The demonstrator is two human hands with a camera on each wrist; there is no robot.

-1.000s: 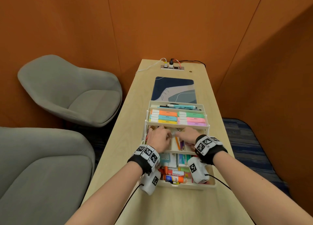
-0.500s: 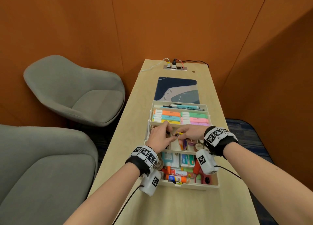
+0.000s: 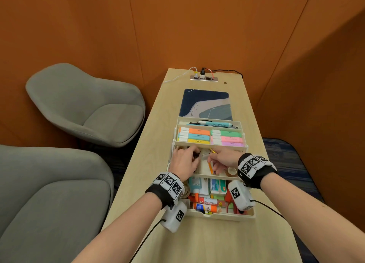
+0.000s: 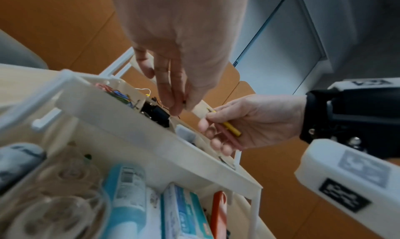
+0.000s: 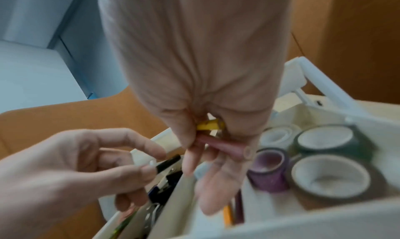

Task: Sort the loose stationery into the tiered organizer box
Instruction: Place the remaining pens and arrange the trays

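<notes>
The right hand [image 5: 207,140] pinches a yellow pencil [image 4: 232,129] and a pink one [image 5: 218,146] over the middle tray of the organizer box [image 3: 209,176]. The left hand [image 3: 184,164] pinches a small black clip [image 5: 167,162] just beside it. The pencils should probably go in lengthwise beside those already in the slot, tips level, so none juts over the divider.

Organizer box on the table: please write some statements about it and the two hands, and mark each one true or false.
1. The right hand holds a yellow pencil. True.
2. The highlighters lie in the bottom tier. False: they lie in an upper tray, behind the hands.
3. The tape rolls share the middle tier with the pencils. True.
4. The left hand rests on the mouse pad. False: it reaches into the middle tier of the organizer box.
</notes>
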